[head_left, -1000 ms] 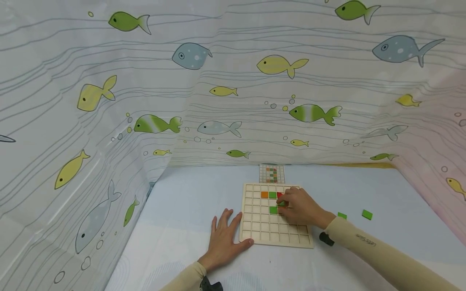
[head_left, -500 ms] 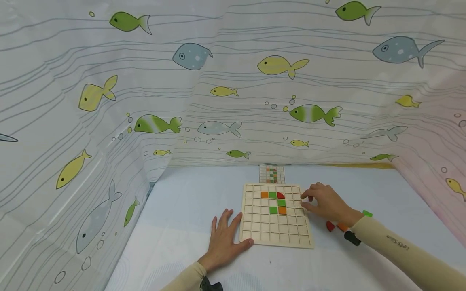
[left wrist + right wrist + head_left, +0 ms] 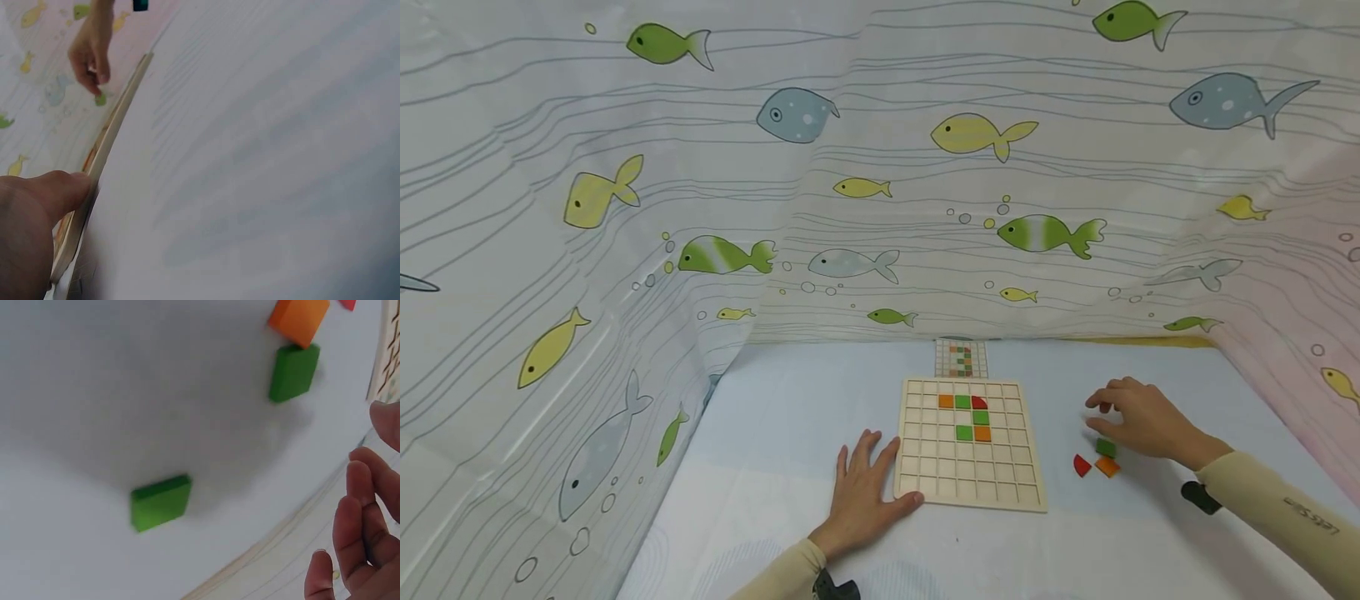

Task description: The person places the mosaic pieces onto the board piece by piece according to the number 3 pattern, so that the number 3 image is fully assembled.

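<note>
My left hand (image 3: 861, 500) lies spread at the left edge of a wooden grid board (image 3: 940, 467). Its thumb touches the board's near edge, as the left wrist view shows up close. Orange, green and red tiles sit in the board's upper cells, among them a red quarter-round piece (image 3: 978, 402). To the right of the board, my right hand (image 3: 1150, 425) hovers over the table, fingers loosely bent, holding nothing. Near it lie a green tile (image 3: 295, 372), an orange tile (image 3: 300, 322) and a red quarter-round tile (image 3: 1081, 465). Another green tile (image 3: 161, 503) is hidden in the head view.
A small printed pattern card (image 3: 961, 359) with coloured squares lies behind the board's far edge. A pale cloth (image 3: 805, 383) covers the table. Fish-print sheets (image 3: 880, 233) rise at the back and both sides.
My right hand has moved right, off the board to above the loose tiles. An orange tile now shows in the board cell it had covered. My left hand has stayed put.
</note>
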Demonstrator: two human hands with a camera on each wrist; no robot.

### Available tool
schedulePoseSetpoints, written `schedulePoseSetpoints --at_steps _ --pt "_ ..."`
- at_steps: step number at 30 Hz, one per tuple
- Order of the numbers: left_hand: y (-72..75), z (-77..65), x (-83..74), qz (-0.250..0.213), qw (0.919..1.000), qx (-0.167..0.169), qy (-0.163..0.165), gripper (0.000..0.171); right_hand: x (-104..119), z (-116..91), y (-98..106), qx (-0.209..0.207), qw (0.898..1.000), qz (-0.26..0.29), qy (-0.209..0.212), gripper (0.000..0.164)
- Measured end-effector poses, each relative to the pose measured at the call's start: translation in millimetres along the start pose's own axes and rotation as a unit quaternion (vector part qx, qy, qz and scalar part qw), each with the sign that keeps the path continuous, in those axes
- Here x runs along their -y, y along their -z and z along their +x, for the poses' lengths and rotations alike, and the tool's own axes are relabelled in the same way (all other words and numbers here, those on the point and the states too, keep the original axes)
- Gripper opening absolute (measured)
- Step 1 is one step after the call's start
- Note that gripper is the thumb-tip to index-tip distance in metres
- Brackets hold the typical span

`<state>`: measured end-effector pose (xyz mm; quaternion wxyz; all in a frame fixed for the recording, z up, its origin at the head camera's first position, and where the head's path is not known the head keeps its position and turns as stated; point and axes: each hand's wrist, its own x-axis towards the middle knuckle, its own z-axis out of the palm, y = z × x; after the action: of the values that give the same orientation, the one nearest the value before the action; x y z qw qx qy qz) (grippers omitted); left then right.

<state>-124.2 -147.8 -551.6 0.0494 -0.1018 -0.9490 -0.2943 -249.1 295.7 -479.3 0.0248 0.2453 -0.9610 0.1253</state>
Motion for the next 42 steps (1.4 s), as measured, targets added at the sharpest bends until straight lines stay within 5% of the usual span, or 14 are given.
schedulePoseSetpoints --at_steps 19,42 --pt "1.5 -0.1 -2.4 0.0 1.0 0.0 0.002 0.086 -56.2 -47.2 13.8 0.046 0.998 -0.024 -0.03 0.04" --pt "1.9 -1.1 -1.9 -0.006 1.0 0.002 0.004 0.087 -73.5 -67.5 0.5 0.069 0.995 0.025 -0.074 0.03"
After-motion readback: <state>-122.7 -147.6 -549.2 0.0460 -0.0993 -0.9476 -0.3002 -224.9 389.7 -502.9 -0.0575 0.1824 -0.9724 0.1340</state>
